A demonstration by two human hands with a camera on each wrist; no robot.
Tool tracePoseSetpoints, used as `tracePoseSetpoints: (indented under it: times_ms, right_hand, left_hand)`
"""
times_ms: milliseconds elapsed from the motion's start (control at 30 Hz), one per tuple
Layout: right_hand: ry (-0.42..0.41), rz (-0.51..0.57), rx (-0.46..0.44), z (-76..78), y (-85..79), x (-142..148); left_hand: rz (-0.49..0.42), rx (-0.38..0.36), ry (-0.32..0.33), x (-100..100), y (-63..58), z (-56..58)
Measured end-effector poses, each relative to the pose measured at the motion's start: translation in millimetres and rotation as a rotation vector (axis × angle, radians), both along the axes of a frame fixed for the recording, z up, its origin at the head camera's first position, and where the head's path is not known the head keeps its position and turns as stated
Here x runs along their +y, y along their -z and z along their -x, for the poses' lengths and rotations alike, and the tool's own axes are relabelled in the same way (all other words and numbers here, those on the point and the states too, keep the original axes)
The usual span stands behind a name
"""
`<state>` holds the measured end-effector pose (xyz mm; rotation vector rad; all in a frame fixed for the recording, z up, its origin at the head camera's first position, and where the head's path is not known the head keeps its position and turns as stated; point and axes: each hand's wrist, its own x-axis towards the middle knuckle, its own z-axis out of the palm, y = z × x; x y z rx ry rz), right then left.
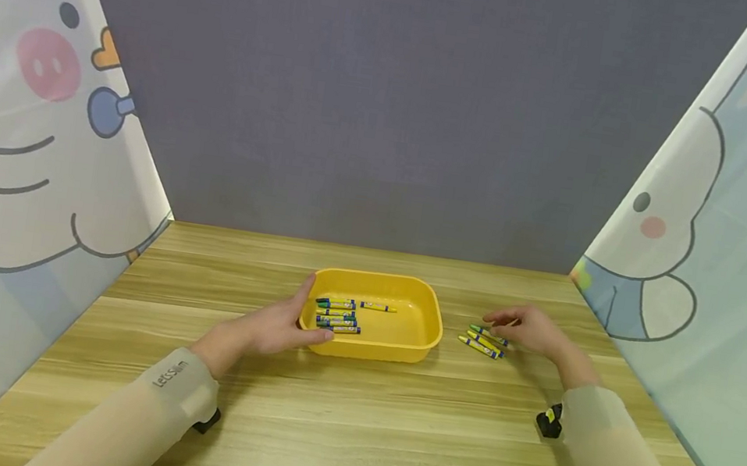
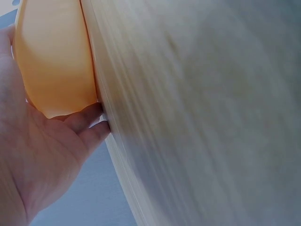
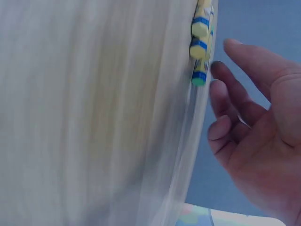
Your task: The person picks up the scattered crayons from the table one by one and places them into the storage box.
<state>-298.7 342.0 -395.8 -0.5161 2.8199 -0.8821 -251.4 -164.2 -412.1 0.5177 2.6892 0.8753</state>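
Observation:
A yellow plastic tray (image 1: 400, 353) stands on the table, several blue-banded crayons (image 1: 337, 315) lying inside, mostly bunched at its left. My left hand (image 1: 276, 326) holds the tray's left end. Its thumb lies at the front rim and its fingers stretch along the side; the left wrist view shows fingertips low against the tray's orange-looking wall (image 2: 56, 56). To the right of the tray, yellow and green crayons (image 1: 480, 347) lie close together on the wood. My right hand (image 1: 531, 331) hovers beside them, thumb and fingers apart; in the right wrist view nothing sits between its fingers (image 3: 220, 96).
The wood-grained table (image 1: 375, 438) ends at a dark grey panel (image 1: 390, 109) behind. Cartoon-printed sheets (image 1: 21, 163) flank it on both sides. A small black device (image 1: 549, 421) is by the right wrist.

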Motion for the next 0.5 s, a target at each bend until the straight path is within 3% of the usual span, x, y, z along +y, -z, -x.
tracePoseSetpoints:
  times_ms: [500]
  right_hand:
    - [-0.054,-0.048,-0.008,-5.5,5.1,15]
  left_hand:
    - [0.003,0.003,-0.005,0,3.0,1.2]
